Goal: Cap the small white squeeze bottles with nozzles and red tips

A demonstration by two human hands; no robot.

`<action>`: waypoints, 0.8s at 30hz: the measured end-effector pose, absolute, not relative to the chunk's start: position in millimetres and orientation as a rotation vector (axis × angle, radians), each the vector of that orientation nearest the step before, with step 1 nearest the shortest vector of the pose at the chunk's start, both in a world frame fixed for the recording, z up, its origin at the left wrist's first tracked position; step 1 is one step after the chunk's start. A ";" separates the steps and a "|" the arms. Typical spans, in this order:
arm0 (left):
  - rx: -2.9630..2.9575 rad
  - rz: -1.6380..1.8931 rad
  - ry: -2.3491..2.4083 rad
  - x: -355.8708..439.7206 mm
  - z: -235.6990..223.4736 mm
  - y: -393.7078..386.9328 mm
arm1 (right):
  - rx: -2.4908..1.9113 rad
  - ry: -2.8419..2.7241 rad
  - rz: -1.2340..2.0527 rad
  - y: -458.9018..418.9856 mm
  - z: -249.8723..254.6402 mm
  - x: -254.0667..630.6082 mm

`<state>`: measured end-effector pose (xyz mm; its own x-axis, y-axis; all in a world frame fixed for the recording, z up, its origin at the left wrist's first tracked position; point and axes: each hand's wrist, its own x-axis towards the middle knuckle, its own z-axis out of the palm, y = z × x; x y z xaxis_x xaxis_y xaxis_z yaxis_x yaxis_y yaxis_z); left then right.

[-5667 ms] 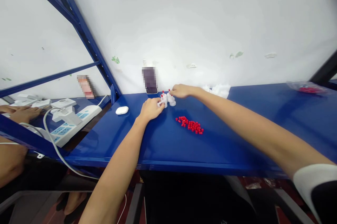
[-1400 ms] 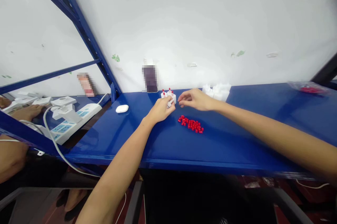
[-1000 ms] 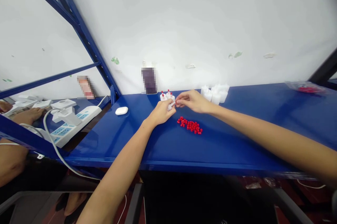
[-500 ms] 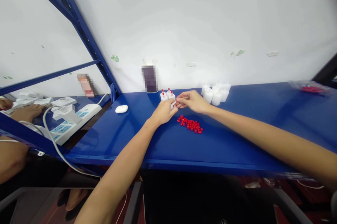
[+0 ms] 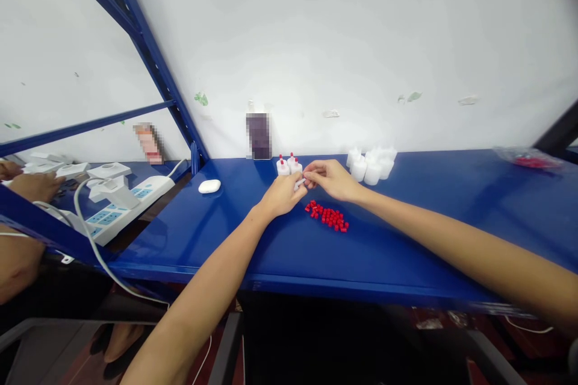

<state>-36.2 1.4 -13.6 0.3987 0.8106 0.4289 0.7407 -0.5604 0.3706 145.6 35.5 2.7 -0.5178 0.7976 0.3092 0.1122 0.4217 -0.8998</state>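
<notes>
the left hand (image 5: 283, 194) has its fingers closed on a white bottle (image 5: 298, 184), mostly hidden, which is tilted toward the right hand (image 5: 332, 180). the right fingers are brought together at the bottle's tip; if they pinch something there, i cannot tell. on the blue desk (image 5: 406, 240), red caps (image 5: 332, 217) lie in a loose pile, near both hands.

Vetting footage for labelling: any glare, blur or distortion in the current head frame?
Head view throughout: soft reflections on the blue table; white bottles at right partly fade into the white wall; dark upright panel is pixelated; blue frame at left slants, possibly lens distortion; detail where the right grip meets the held bottle is too small to read.
</notes>
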 end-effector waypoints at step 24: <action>2.594 1.009 1.321 -36.7 2.7 -7.4 | -0.806 -2.423 0.342 4.9 17.7 139.2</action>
<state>-36.7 -7.4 2.7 0.4183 0.7415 0.5246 0.7016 -0.6306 0.3318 139.2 4.9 17.7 -0.6640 0.6136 0.4274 0.4713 0.7871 -0.3979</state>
